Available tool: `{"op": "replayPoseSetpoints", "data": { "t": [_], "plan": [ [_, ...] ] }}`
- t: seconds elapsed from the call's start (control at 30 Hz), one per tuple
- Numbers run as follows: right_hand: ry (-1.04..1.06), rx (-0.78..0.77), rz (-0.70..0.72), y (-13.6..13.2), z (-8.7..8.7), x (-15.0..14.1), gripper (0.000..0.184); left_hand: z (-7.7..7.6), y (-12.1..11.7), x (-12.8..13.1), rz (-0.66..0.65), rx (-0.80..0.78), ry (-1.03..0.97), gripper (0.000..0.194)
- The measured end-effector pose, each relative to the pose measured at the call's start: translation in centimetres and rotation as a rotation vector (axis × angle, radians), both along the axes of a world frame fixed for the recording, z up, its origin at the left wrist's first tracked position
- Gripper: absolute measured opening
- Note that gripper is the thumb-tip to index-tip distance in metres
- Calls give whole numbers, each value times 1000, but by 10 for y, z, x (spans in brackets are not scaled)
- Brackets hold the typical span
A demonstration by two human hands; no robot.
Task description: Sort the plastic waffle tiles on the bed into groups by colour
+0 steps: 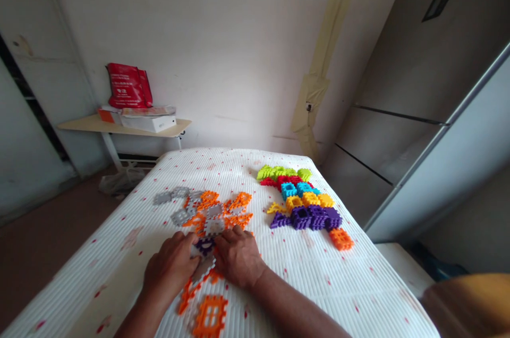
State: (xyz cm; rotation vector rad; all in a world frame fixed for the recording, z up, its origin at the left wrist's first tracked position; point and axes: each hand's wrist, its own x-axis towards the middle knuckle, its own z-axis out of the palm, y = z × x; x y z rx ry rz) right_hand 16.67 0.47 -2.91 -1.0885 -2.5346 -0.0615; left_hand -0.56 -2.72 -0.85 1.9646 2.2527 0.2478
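My left hand (173, 261) is closed, its thumb and fingers on the edge of a grey interlocking tile (204, 268). A purple tile (205, 245) with a cut-out lies between my two hands. Bent fingers of my right hand (239, 254) press down at the purple tile's right side; what they grip is hidden. Just beyond the hands is a loose heap of grey tiles (215, 211) and orange tiles (209, 199). Nearer to me lie an orange window tile (210, 317) and a thin orange piece (187, 295).
On the right of the white bedspread (303, 279) stand sorted rows of green (274, 172), red (271, 182), blue (288, 191), yellow (311, 199) and purple tiles (317, 217). An orange stack (341, 239) ends them. A side table (79, 124) holds boxes and a red bag (129, 86).
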Motion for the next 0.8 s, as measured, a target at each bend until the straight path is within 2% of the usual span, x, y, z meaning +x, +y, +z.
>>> {"op": "replayPoseSetpoints", "data": {
  "t": [0.2,0.57,0.7,0.8],
  "plan": [
    [15,20,22,-1,2,0,12,-5,5,1,-50,34,52,32],
    [24,-18,58,-1,4,3,7,-5,8,2,-65,96,63,25],
    [117,-30,73,0,1,6,14,-3,9,2,-61,129,55,21],
    [250,-63,99,1,-1,9,19,-4,11,-1,-46,226,-36,24]
  ]
}}
